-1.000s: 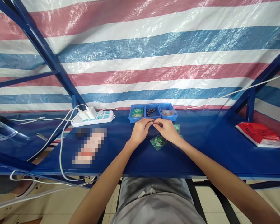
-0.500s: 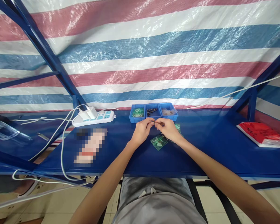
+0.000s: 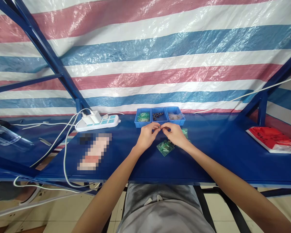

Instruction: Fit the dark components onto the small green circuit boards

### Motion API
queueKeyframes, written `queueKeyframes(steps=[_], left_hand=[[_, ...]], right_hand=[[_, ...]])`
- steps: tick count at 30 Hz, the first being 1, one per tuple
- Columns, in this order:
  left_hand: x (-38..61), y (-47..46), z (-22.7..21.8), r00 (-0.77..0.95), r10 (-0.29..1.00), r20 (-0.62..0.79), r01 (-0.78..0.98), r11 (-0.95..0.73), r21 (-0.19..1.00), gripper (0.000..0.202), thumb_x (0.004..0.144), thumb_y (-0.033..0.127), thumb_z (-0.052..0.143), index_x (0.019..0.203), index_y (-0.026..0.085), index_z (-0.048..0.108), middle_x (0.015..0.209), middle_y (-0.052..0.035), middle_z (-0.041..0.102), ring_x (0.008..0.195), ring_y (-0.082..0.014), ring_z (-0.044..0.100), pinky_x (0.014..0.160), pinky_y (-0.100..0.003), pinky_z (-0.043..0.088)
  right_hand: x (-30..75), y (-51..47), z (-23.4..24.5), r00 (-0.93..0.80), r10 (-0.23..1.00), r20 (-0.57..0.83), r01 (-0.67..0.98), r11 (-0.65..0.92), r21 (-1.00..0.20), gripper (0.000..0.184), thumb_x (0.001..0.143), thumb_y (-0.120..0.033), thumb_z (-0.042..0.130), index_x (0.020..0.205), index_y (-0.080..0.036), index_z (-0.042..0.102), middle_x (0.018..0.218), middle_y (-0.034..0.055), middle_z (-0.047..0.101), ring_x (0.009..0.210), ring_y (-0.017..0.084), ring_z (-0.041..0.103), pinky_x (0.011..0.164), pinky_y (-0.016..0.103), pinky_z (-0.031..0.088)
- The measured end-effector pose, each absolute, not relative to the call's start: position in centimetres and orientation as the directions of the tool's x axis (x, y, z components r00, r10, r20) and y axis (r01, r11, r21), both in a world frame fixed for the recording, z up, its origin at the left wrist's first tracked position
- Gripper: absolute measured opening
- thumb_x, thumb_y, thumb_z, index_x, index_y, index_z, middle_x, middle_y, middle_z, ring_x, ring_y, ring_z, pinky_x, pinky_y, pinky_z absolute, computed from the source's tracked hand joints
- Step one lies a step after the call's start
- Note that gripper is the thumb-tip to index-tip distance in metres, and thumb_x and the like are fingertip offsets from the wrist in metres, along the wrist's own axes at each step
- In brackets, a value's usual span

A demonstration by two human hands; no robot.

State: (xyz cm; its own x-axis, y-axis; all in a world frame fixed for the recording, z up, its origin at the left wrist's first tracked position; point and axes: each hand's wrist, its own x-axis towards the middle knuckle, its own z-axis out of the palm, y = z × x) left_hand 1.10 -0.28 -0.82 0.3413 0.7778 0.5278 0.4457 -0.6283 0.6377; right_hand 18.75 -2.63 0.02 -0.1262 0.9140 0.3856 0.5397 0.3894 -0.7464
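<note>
My left hand and my right hand meet fingertip to fingertip just in front of three blue bins. Both are closed in a pinch around a tiny part, too small to name. Under and beside my right hand lie green packets with small pieces on them, partly hidden by the palm. The left bin holds green packets, the middle bin small dark cylindrical parts, and the right bin clear, pale pieces.
A white power strip with plugged chargers and looping white cables sits at the left. Nearby is a pixelated item. A red and white package lies at the right. Blue frame posts and a striped sheet stand behind.
My fingers have shifted slightly around the tiny part, which now shows a little more between the fingertips. Everything else stays in place.
</note>
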Motion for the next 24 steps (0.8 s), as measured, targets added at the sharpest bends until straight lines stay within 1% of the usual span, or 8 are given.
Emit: queueKeyframes(steps=[2,5,8,13,19,22,24], left_hand=[[1.1,-0.2,-0.9,0.336,0.771,0.541,0.450,-0.636,0.626,0.015,0.093,0.022,0.062,0.107,0.020,0.069,0.099,-0.0047,0.075,0.090,-0.0172,0.071,0.080,-0.028,0.058],[1.0,-0.2,-0.8,0.345,0.745,0.571,0.458,-0.665,0.590,0.018,0.098,0.024,0.056,0.108,0.019,0.069,0.104,-0.0053,0.074,0.093,-0.0175,0.070,0.085,-0.030,0.056],[1.0,-0.3,-0.6,0.346,0.729,0.590,0.468,-0.680,0.565,0.019,0.100,0.024,0.052,0.106,0.019,0.070,0.103,-0.0047,0.074,0.094,-0.0173,0.069,0.087,-0.030,0.055],[1.0,-0.5,-0.5,0.323,0.761,0.563,0.465,-0.645,0.606,0.017,0.099,0.026,0.053,0.105,0.021,0.069,0.098,-0.0019,0.074,0.086,-0.0153,0.070,0.079,-0.027,0.053],[1.2,-1.0,0.0,0.265,0.775,0.574,0.416,-0.629,0.657,0.015,0.097,0.031,0.057,0.107,0.021,0.064,0.097,-0.0017,0.073,0.087,-0.0150,0.071,0.070,-0.023,0.053],[1.2,-1.1,0.2,0.254,0.778,0.575,0.423,-0.624,0.657,0.015,0.098,0.032,0.055,0.106,0.021,0.061,0.095,-0.0018,0.072,0.086,-0.0149,0.070,0.069,-0.023,0.052],[1.1,-1.1,0.2,0.278,0.775,0.567,0.422,-0.629,0.652,0.015,0.099,0.032,0.053,0.104,0.021,0.061,0.094,-0.0016,0.071,0.083,-0.0142,0.069,0.069,-0.023,0.052]], right_hand=[[18.7,-2.7,0.0,-0.123,0.915,0.385,0.535,0.388,-0.750,0.023,0.083,-0.018,0.050,0.090,-0.021,0.072,0.094,0.0042,0.075,0.084,0.021,0.069,0.075,0.033,0.050],[18.6,-2.8,0.1,-0.127,0.919,0.372,0.508,0.382,-0.772,0.023,0.084,-0.018,0.051,0.090,-0.022,0.073,0.091,0.0033,0.075,0.083,0.021,0.069,0.075,0.032,0.050],[18.5,-2.9,0.2,-0.131,0.913,0.386,0.479,0.399,-0.782,0.021,0.084,-0.020,0.052,0.089,-0.022,0.072,0.090,0.0025,0.075,0.084,0.021,0.069,0.075,0.032,0.051],[18.4,-3.0,0.2,-0.126,0.898,0.421,0.451,0.430,-0.782,0.017,0.084,-0.020,0.054,0.087,-0.021,0.070,0.087,0.0020,0.074,0.083,0.020,0.070,0.075,0.031,0.051],[18.2,-3.2,0.3,-0.140,0.881,0.451,0.475,0.459,-0.750,0.016,0.086,-0.019,0.053,0.090,-0.021,0.069,0.086,0.0014,0.073,0.080,0.019,0.069,0.071,0.029,0.050],[18.2,-3.1,0.2,-0.136,0.870,0.474,0.482,0.476,-0.736,0.016,0.086,-0.019,0.054,0.091,-0.021,0.069,0.087,0.0015,0.073,0.079,0.019,0.069,0.069,0.028,0.049],[18.2,-3.1,0.2,-0.128,0.866,0.483,0.491,0.478,-0.728,0.014,0.086,-0.019,0.055,0.090,-0.021,0.068,0.086,0.0015,0.072,0.078,0.018,0.068,0.067,0.028,0.048]])
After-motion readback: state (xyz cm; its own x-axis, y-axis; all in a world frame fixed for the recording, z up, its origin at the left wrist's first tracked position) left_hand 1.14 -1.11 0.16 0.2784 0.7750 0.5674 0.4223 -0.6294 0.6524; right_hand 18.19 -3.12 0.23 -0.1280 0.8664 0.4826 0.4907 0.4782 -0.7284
